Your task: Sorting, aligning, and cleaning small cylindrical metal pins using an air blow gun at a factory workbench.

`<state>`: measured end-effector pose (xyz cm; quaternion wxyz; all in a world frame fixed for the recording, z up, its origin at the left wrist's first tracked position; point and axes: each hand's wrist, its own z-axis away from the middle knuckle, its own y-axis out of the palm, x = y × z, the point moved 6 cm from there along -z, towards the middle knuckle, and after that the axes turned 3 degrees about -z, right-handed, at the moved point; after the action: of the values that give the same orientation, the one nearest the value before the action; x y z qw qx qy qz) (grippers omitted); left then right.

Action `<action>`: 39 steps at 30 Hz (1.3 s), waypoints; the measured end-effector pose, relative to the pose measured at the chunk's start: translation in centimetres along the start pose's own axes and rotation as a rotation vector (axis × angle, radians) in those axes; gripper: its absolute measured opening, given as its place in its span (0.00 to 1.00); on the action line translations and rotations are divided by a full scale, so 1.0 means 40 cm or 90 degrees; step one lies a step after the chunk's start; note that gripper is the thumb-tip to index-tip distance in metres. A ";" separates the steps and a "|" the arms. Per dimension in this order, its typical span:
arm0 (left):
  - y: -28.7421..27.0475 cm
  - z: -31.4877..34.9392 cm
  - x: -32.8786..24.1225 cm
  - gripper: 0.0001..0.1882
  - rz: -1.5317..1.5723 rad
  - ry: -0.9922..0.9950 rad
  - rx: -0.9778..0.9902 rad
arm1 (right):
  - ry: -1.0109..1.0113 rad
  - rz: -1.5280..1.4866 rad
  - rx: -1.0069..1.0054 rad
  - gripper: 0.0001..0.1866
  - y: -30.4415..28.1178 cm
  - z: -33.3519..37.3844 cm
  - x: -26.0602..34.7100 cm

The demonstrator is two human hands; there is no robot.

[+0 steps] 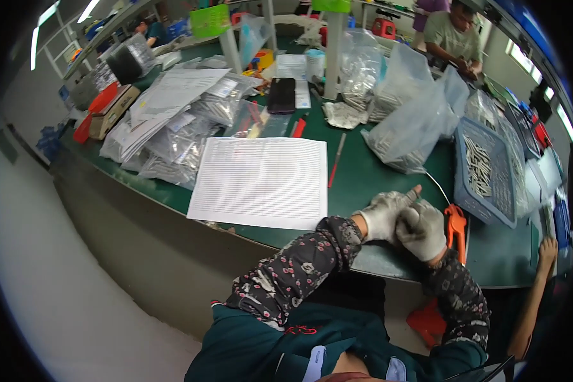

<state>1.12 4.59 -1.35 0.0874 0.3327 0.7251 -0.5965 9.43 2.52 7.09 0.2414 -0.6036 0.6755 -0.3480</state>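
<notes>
My left hand (386,215), in a pale work glove with a bare fingertip showing, is closed over the table's front edge. Pressed against it is my right hand (422,230), also gloved and curled into a fist. Whatever sits between the fingers is too small or hidden to make out. Just right of my right hand lies an orange air blow gun (455,224) on a thin white hose. Beyond it stands a blue plastic basket (514,202) with many small metal parts (479,167). A printed lined sheet (258,181) lies flat to the left of my hands.
Bags of parts and papers (178,121) pile up at the left. A dark phone (282,95), a red pen (336,162) and clear plastic bags (407,127) lie farther back. A co-worker's arm (531,299) reaches in at right; another person (455,38) sits across.
</notes>
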 end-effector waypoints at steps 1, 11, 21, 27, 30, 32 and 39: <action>-0.029 0.001 -0.017 0.66 0.041 0.003 -0.002 | 0.031 0.046 -0.026 0.05 -0.002 0.004 -0.023; -0.033 -0.010 -0.020 0.69 -0.002 -0.019 0.018 | 0.103 0.094 -0.062 0.06 -0.022 0.013 -0.092; -0.019 -0.009 -0.003 0.69 0.041 0.006 0.029 | 0.043 0.014 -0.004 0.06 -0.009 0.013 -0.022; 0.009 -0.004 0.024 0.70 0.050 -0.006 0.045 | 0.038 0.011 -0.031 0.05 -0.010 0.003 -0.008; -0.020 -0.013 -0.010 0.70 0.037 -0.042 0.068 | 0.127 0.104 -0.016 0.06 -0.015 0.005 -0.071; -0.008 -0.015 0.003 0.70 0.051 0.030 0.022 | 0.110 0.106 -0.026 0.07 -0.001 0.009 -0.050; -0.022 -0.013 -0.014 0.70 0.030 -0.017 0.051 | 0.096 0.107 -0.039 0.06 -0.015 0.010 -0.053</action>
<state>1.18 4.81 -0.20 0.0975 0.3451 0.6915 -0.6271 10.45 4.51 7.06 0.1995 -0.5242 0.7503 -0.3500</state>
